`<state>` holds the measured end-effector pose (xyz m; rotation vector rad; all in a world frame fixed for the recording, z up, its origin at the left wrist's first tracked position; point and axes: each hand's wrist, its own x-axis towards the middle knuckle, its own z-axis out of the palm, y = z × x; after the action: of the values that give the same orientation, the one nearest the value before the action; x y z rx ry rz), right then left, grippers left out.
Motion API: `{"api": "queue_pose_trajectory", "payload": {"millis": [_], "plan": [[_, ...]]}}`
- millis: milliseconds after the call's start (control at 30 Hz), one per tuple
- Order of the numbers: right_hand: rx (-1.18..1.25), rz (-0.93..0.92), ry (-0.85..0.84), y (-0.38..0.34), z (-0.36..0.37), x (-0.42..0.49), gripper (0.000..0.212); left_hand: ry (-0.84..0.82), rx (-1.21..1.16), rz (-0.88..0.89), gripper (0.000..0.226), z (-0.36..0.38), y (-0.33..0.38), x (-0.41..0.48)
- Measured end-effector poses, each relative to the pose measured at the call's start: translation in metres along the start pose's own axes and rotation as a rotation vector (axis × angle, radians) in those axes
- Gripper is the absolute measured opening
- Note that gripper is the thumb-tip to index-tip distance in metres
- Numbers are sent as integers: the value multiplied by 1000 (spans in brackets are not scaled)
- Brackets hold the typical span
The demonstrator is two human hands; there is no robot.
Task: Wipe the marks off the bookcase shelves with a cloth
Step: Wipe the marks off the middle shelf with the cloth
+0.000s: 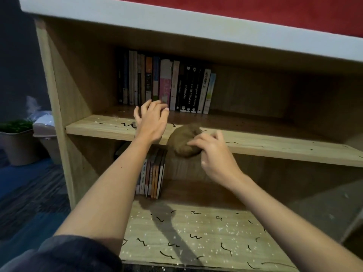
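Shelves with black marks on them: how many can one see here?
2. The upper shelf, where the right hand holds the cloth, and the lower shelf beneath it. Further shelves may lie out of view.

The bookcase (66, 79) is showing pale wood grain with a matt finish, the cloth (181, 143) is looking like soft brown fabric, and the books (167, 85) are showing smooth paper spines
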<state>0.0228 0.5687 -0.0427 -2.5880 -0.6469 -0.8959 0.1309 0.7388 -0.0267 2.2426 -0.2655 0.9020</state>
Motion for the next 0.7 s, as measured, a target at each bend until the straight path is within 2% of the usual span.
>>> {"api": "queue_pose_trajectory", "payload": {"millis": [133,233,367,567,700], "plan": [[-22,-19,205,1,13,-8,36,-85,102,75,37,0,0,-4],[-9,-52,197,-1,22,-19,36,-148,160,91,40,-1,-2,-7],[9,-107,345,3,19,-16,33,-176,99,52,45,-4,-2,-5],[10,-87,275,11,23,-6,39,-178,13,26,46,-8,1,-5],[46,-40,136,10,15,7,41,-119,-92,-23,40,-14,2,-3]]}}
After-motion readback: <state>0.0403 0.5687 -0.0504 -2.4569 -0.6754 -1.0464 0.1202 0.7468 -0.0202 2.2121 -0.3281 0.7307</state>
